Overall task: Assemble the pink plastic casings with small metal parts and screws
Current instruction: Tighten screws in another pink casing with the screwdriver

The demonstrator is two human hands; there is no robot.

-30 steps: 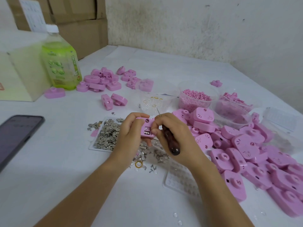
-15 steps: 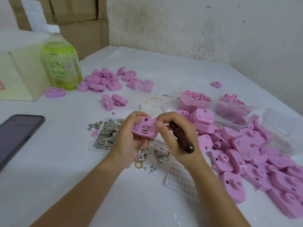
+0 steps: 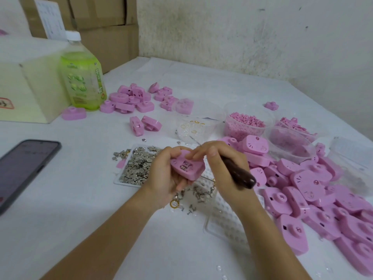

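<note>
The left hand (image 3: pixel 163 174), at the centre of the frame, is curled round one pink casing (image 3: pixel 187 168) and holds it above the table (image 3: pixel 80 209), open side up. We can see small metal pieces seated in the casing's recess. The right hand (image 3: pixel 218 166) grips a screwdriver (image 3: pixel 238 172) by its dark wooden handle. The handle points to the lower right, and the thin shaft pokes out past the fingers toward the upper left. Its fingertips (image 3: pixel 198 156) touch the top edge of the held casing.

Just left of the hands we find a shallow tray (image 3: pixel 137 166) heaped with small metal parts, and more lie loose on the table below the hands. A large pile of pink casings (image 3: pixel 302 188) fills the right side of the frame. A smaller group of casings (image 3: pixel 131 98) sits at upper centre-left, beside a green drink bottle (image 3: pixel 82 81). Above the hands stands a clear tub (image 3: pixel 246 124) of tiny pink pieces. A phone (image 3: pixel 26 166) lies at the left edge.
</note>
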